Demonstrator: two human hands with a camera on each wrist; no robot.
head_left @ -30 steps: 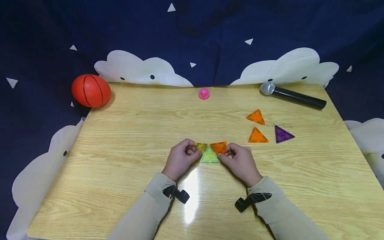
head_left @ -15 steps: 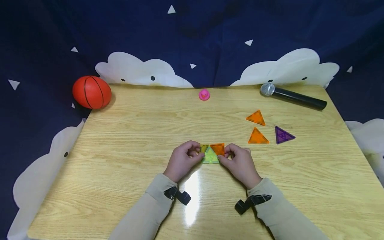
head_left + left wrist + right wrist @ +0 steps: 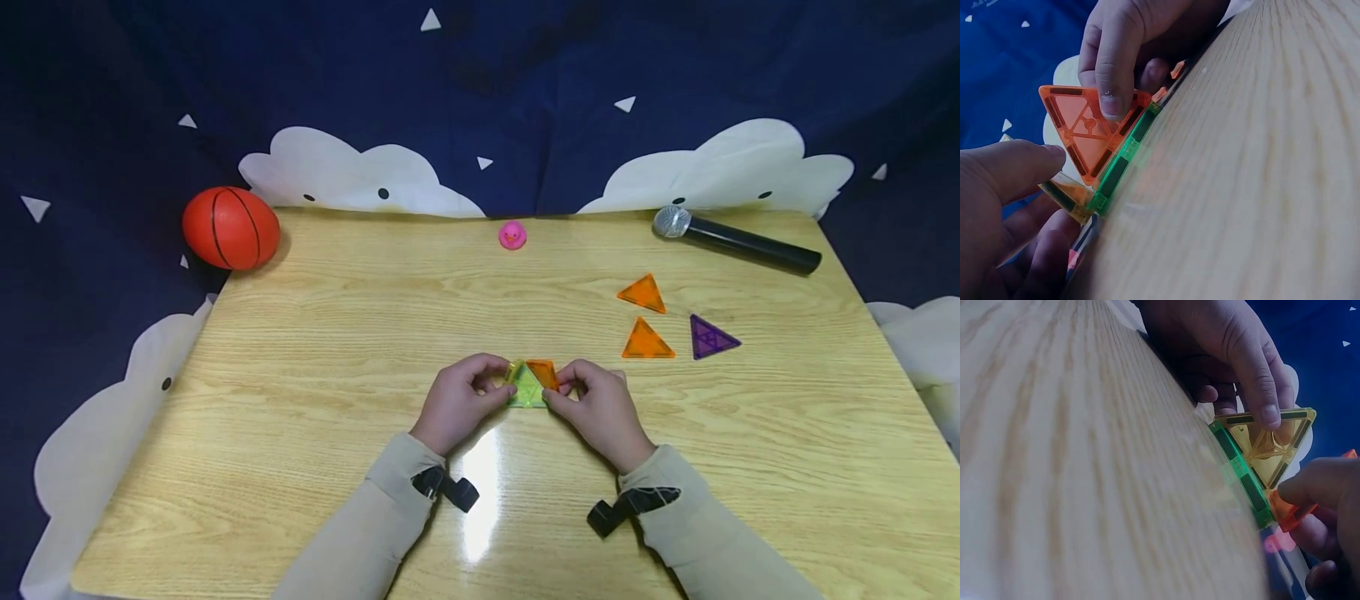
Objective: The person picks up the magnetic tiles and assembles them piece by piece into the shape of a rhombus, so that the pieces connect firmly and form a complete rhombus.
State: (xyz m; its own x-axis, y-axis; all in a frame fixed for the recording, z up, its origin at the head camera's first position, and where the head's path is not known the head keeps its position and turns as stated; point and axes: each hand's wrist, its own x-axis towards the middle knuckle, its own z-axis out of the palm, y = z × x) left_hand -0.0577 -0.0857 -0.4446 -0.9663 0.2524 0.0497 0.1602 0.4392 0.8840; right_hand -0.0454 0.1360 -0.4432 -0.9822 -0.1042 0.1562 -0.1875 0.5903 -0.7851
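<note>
A green translucent triangular magnetic tile (image 3: 528, 392) lies on the table between the hands. My left hand (image 3: 467, 395) pinches a yellow triangular magnetic tile (image 3: 1263, 453), which stands raised along one side of the green one. On the other side, my right hand (image 3: 600, 410) pinches an orange triangular magnetic tile (image 3: 1082, 122) between thumb and fingers, likewise tilted up from the table. Both wrist views show the lower edges of the raised tiles right at the green tile. Fingers hide part of each.
Right of the hands lie two loose orange triangular tiles (image 3: 647, 340) and a purple one (image 3: 711, 337). Behind are a black microphone (image 3: 738, 240), a small pink duck (image 3: 512, 235) and a red ball (image 3: 231, 227). A dark blue cloth (image 3: 525, 100) hangs behind the wooden table (image 3: 360, 300).
Both hands have moved slightly closer together. The yellow and orange tiles, flatter beside the green one before, are now tilted up, the yellow more steeply in the head view.
</note>
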